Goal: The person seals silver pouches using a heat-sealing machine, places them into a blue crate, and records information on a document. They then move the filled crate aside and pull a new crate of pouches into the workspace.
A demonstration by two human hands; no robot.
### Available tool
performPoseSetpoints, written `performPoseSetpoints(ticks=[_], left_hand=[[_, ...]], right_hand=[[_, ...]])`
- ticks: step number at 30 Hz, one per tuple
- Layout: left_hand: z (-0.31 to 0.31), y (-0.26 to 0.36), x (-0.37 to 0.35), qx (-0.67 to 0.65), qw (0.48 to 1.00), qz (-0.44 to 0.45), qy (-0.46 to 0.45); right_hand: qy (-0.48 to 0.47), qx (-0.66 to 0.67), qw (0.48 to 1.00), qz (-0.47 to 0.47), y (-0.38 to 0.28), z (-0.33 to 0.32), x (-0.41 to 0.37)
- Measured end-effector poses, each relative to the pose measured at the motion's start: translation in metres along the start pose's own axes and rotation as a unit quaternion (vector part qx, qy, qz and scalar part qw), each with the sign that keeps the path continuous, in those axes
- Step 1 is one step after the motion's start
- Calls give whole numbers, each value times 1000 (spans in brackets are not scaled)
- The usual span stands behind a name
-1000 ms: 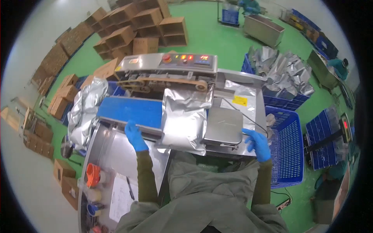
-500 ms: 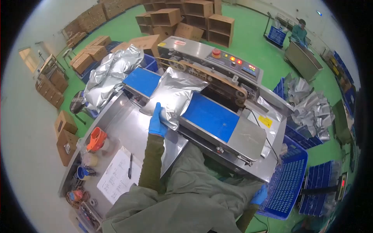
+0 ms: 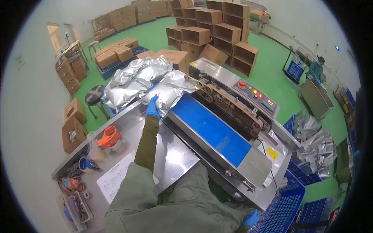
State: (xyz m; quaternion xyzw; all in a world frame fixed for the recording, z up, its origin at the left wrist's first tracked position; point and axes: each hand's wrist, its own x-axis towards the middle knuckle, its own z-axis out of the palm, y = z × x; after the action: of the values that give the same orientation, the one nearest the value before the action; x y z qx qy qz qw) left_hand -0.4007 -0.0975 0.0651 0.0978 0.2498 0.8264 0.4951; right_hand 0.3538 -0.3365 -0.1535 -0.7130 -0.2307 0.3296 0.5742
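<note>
A filled silver foil bag (image 3: 167, 91) lies at the far left end of the blue conveyor belt (image 3: 211, 128) of a sealing machine. My left hand (image 3: 153, 107), in a blue glove, is closed on the bag's near left side. Beyond it, more silver bags (image 3: 130, 83) are piled up, close to the held bag. My right hand (image 3: 251, 218), also gloved in blue, hangs low beside the blue basket; its fingers are partly hidden and I cannot make out whether it holds anything.
The machine's control panel (image 3: 256, 91) has lit displays. On the steel table (image 3: 176, 155) lie a written sheet (image 3: 115, 178) and an orange tape dispenser (image 3: 109, 136). A blue basket (image 3: 283, 206) stands at right, below silver bags (image 3: 316, 145). A person (image 3: 316, 71) stands farther back.
My left hand and the bag have moved left along the belt toward the pile, baring more of the belt. The view has shifted, showing more of the room behind.
</note>
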Motion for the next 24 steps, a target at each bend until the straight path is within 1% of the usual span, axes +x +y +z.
performPoseSetpoints(ticks=[1,2,3,4,5,6,7,8,9,10,11,12,13,14,15,16,17,18,19,20,21,22,23,24], left_hand=[[-19,1,22,78,991,66,92],[-27,6,36,153,963,130,181],[-11,5,25,186,939,185,222],[16,3,1,181,940,188,220],[51,3,-32,242,883,342,209],[75,5,-52,295,800,485,193],[77,13,-57,350,788,479,167],[95,21,-73,359,779,494,140],[119,35,-94,371,770,507,114],[140,50,-107,347,760,544,77],[166,64,-122,288,780,552,58],[173,83,-111,232,793,563,-5],[189,102,-115,254,802,541,14],[203,117,-99,204,767,609,7],[201,139,-65,178,736,652,15],[211,154,-67,293,732,595,156],[199,181,-23,318,713,601,169],[181,207,11,368,732,535,208],[154,223,41,470,696,488,238],[107,240,51,637,588,441,233],[80,246,59,760,501,372,183],[54,249,64,816,468,320,113],[39,241,57,834,472,281,59],[32,225,47,836,482,262,18]], right_hand=[[-5,-28,1000,-5,3,-2,1],[-9,-53,998,-12,2,0,2],[-8,-70,996,-60,-14,9,-8],[-9,-67,996,-64,-23,8,-17],[-52,-259,953,-152,-28,4,-24],[-90,-439,863,-232,-29,1,-25],[-63,-379,855,-348,-16,1,-19],[-63,-384,853,-348,-17,5,-15],[-41,-256,940,-222,-32,16,-22],[-16,-120,989,-84,-37,18,-29],[-16,-123,990,-68,-12,9,-10],[-16,-128,990,-61,-7,3,-6],[-28,-99,994,-22,-13,5,-8],[-37,-68,997,18,-21,9,-13],[-44,-90,995,30,-41,15,-24],[-38,-88,995,38,-45,22,-28],[-34,-101,994,-3,-46,22,-31],[-21,-114,992,-41,-45,20,-34],[-7,-99,995,-20,-36,21,-28],[-128,106,986,-4,8,6,0],[-38,-59,996,-59,-10,11,-17],[-76,39,996,-37,-29,19,-29],[-55,62,993,80,-102,33,-65],[-49,104,993,-1,-63,22,-53]])
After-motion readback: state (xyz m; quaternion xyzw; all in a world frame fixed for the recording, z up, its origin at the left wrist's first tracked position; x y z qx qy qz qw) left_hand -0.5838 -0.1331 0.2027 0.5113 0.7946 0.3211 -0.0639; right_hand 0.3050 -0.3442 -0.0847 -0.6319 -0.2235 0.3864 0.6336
